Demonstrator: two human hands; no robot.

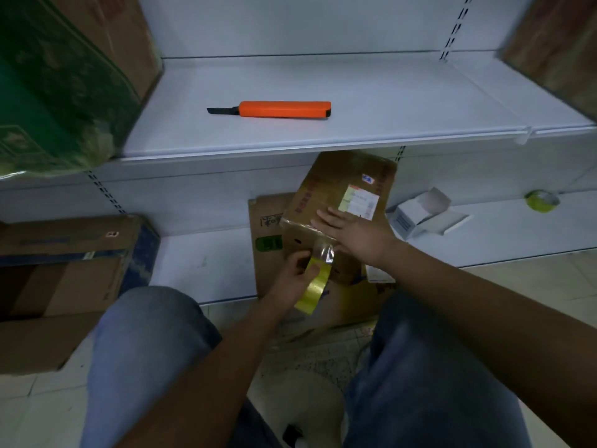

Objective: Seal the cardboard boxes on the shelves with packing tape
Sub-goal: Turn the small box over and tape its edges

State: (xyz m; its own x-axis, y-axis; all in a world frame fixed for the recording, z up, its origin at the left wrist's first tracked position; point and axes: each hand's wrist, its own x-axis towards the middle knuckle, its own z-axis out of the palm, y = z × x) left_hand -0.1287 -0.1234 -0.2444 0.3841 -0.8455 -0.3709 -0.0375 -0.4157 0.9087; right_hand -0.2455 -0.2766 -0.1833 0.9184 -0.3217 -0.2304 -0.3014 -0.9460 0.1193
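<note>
A brown cardboard box [326, 195] with a white label sits tilted at the front of the low shelf, on top of a flattened carton [268, 227]. My right hand [350, 232] lies flat on the box's top near its front edge, fingers straight. My left hand [295, 274] grips a roll of yellowish packing tape [315, 287] just below the box's front face. A clear strip of tape [324, 250] runs from the roll up onto the box's front edge.
An orange box cutter [277, 109] lies on the upper white shelf [323, 137]. A second tape roll [542, 200] and a small open white box [420, 211] sit on the low shelf at right. Cardboard boxes [64, 273] stand at left. My knees frame the view.
</note>
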